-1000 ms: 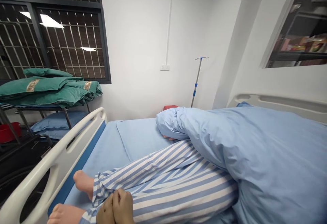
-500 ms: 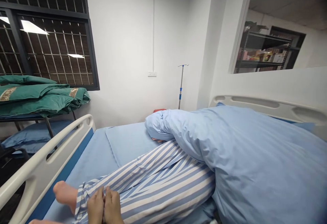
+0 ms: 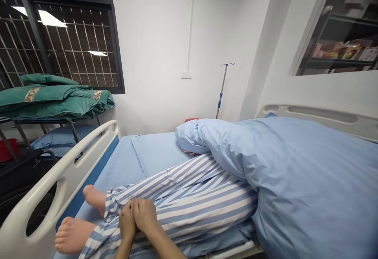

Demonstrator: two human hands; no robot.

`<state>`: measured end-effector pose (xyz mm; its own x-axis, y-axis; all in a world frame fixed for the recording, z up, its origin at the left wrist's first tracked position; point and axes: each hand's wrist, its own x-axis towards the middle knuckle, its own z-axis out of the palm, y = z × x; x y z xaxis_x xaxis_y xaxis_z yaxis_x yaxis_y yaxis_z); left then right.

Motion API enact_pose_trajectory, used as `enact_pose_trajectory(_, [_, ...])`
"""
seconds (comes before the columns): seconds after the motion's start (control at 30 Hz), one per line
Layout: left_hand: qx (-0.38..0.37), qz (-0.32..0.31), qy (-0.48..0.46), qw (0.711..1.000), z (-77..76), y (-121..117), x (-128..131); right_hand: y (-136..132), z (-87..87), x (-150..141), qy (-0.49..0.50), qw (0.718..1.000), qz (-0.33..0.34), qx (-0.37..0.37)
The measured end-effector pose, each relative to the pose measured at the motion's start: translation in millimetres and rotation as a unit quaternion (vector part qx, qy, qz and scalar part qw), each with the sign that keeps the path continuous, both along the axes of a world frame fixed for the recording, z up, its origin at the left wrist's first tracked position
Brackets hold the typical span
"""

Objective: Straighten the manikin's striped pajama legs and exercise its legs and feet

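Observation:
My left hand (image 3: pixel 127 220) and my right hand (image 3: pixel 144 213) are closed, side by side and touching, with knuckles up. They are over the lower part of the blue-and-white striped trousers (image 3: pixel 201 208), in front of the near leg; whether they press on the cloth I cannot tell. Nothing shows in either fist. The trousers are on a figure lying on the bed, with two bare, smooth, manikin-like feet (image 3: pixel 75 235) at the left. A light blue quilt (image 3: pixel 304 176) covers the figure's upper part, folded back at about the thighs.
A white bed end board (image 3: pixel 50 176) stands left of the feet, and a headboard (image 3: pixel 310 113) at the right. Light blue sheet (image 3: pixel 159 152) lies beyond the legs. Behind are an IV pole (image 3: pixel 221 93), a rack with folded green bedding (image 3: pixel 59 101) and a barred window (image 3: pixel 76 46).
The view has shifted down and left, bringing the near foot and my forearms into sight. My hands stay closed together, now higher and farther right in the picture.

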<state>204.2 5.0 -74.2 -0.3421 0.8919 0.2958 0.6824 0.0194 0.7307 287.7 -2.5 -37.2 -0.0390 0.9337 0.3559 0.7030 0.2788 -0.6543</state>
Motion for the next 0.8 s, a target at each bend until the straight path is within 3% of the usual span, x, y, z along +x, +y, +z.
enact_pose_trajectory(0.13, [-0.036,-0.013,0.037,0.999,-7.1,3,-1,1,-2.1,3,0.015,1.0,0.013,0.005])
enact_pose_trajectory(0.23, [-0.065,0.009,0.064,0.996,-9.3,4,0,3,-12.8,-1,0.054,0.998,-0.029,-0.014])
enact_pose_trajectory(0.47, [-0.06,0.0,0.104,0.993,-11.0,3,-1,1,-15.3,-2,0.051,0.997,-0.057,-0.022])
enact_pose_trajectory(0.6, [-0.075,-0.028,0.001,0.997,11.0,4,5,3,-13.3,2,0.105,0.992,-0.065,-0.021])
enact_pose_trajectory(0.7, [-0.037,-0.057,-0.133,0.989,32.4,8,19,7,-15.8,4,0.177,0.983,-0.046,-0.007])
enact_pose_trajectory(0.8, [-0.001,-0.014,-0.235,0.972,36.4,10,30,10,-22.0,4,0.203,0.978,-0.049,-0.004])
